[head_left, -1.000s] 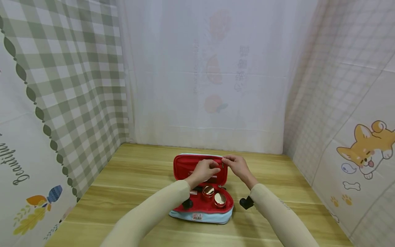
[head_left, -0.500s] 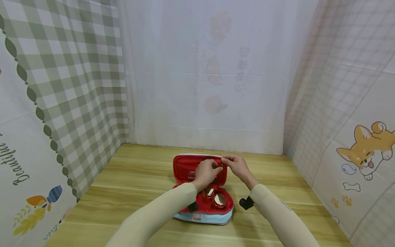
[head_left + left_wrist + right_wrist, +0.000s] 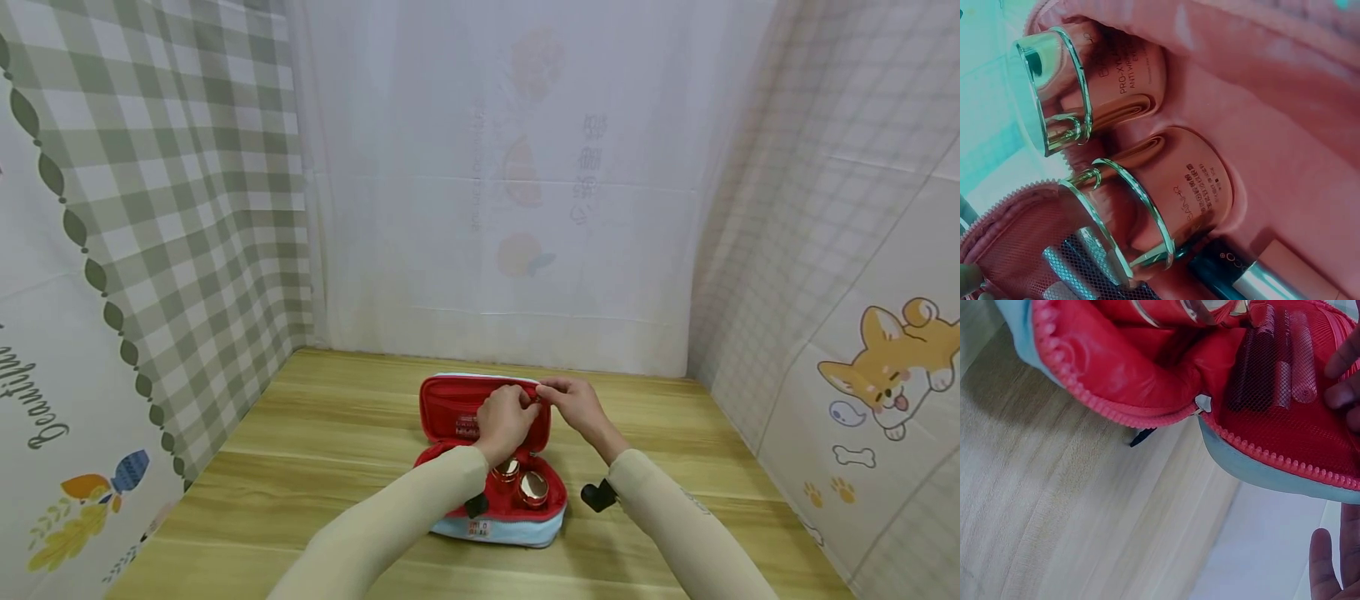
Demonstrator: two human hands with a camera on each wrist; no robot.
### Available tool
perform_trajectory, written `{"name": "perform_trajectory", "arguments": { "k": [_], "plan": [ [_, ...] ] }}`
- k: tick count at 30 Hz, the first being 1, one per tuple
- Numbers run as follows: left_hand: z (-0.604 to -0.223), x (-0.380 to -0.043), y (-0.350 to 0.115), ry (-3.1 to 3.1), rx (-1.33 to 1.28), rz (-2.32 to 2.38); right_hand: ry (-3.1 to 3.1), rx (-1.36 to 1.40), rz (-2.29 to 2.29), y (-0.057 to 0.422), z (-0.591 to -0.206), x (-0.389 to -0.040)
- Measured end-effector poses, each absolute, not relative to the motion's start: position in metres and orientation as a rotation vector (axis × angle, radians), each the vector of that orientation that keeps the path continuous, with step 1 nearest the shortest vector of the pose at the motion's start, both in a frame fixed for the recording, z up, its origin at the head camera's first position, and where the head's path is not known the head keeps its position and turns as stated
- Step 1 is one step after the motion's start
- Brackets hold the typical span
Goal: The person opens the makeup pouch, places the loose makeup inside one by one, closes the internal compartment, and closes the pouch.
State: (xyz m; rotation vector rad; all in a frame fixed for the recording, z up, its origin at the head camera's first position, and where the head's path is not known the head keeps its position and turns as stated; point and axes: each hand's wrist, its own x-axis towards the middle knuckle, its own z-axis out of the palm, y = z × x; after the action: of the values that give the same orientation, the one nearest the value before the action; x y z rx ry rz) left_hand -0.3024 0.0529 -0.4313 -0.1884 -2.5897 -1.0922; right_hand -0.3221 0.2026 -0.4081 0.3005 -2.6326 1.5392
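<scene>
A light blue zip case with a red lining lies unzipped on the table, lid raised. My left hand is in front of the lid's mesh pocket; thumb and forefinger appear to pinch the pocket's zipper pull, which they hide. At the lid's top right corner, my right hand pinches the edge. Behind the mesh sit several slim tubes, seen in the right wrist view. Two shiny gold-capped jars stand in the case's base. A dark and pink cosmetic piece lies beside them.
The wooden table surrounds the case. Checked cloth hangs at the left, a white curtain at the back, and a dog-printed cloth at the right. Dark wrist cameras sit below the wrists.
My left hand has moved slightly right along the lid to where the pocket's zipper pull hung, its forearm now covering more of the base. The right hand keeps its grip on the edge.
</scene>
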Motion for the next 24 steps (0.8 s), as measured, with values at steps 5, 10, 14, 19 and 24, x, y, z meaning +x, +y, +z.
{"name": "perform_trajectory", "arguments": {
  "k": [5,10,14,19,24],
  "plan": [
    [-0.433,-0.305,0.053,-2.597,-0.216,-1.047,-2.634,0.317,1.529,0.203,-0.41,-0.322],
    [-0.433,-0.305,0.052,-2.608,-0.252,-1.027,-2.638,0.33,1.517,0.204,-0.412,-0.322],
    [-0.432,-0.305,0.049,-2.601,-0.294,-1.037,-2.635,0.34,1.513,0.205,-0.413,-0.321],
    [-0.431,-0.304,0.045,-2.61,-0.329,-1.063,-2.638,0.373,1.505,0.206,-0.412,-0.319],
    [-0.433,-0.304,0.039,-2.61,-0.366,-1.104,-2.637,0.392,1.512,0.209,-0.412,-0.319]
  ]
}}
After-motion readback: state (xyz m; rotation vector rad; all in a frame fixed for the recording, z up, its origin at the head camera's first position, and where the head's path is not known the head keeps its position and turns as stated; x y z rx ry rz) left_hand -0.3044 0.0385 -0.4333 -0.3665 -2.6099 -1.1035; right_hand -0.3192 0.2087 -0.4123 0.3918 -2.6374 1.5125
